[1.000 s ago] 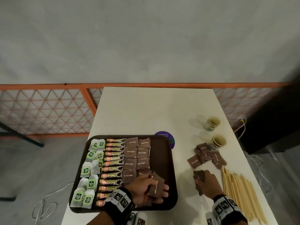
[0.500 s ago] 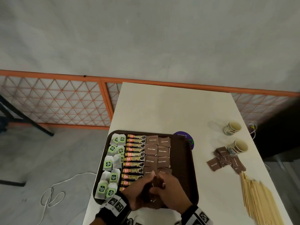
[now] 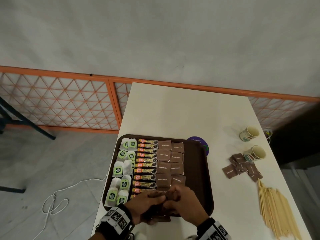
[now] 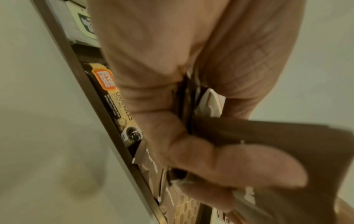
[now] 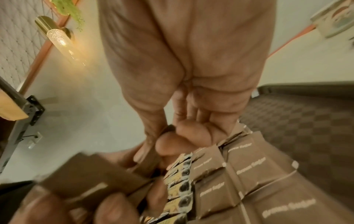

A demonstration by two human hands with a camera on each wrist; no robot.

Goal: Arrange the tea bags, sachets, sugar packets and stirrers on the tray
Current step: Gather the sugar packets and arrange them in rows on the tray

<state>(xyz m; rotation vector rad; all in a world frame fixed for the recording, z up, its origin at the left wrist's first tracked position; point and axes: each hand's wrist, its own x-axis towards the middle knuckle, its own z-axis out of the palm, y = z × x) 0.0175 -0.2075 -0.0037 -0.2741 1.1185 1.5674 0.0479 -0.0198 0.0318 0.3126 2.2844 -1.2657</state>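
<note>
A brown tray (image 3: 197,172) holds a column of green-tagged tea bags (image 3: 123,170), a column of coffee sachets (image 3: 147,164) and two columns of brown sugar packets (image 3: 170,161). Both hands meet over the tray's near edge. My left hand (image 3: 155,199) grips a stack of brown sugar packets (image 4: 268,144) between thumb and fingers. My right hand (image 3: 174,196) pinches one brown packet (image 5: 147,160) from that stack. Loose sugar packets (image 3: 242,168) and wooden stirrers (image 3: 277,210) lie on the table to the right.
Two paper cups (image 3: 249,133) (image 3: 254,153) lie on their sides at the table's right edge. A purple round sticker (image 3: 197,140) peeks out behind the tray. The tray's right strip is bare. An orange lattice fence (image 3: 60,104) and a white cable (image 3: 55,201) are on the left.
My right hand came from the table beside the tray, carrying packets, over to the left hand above the tray's near edge. The left hand stayed there. The head view shifted.
</note>
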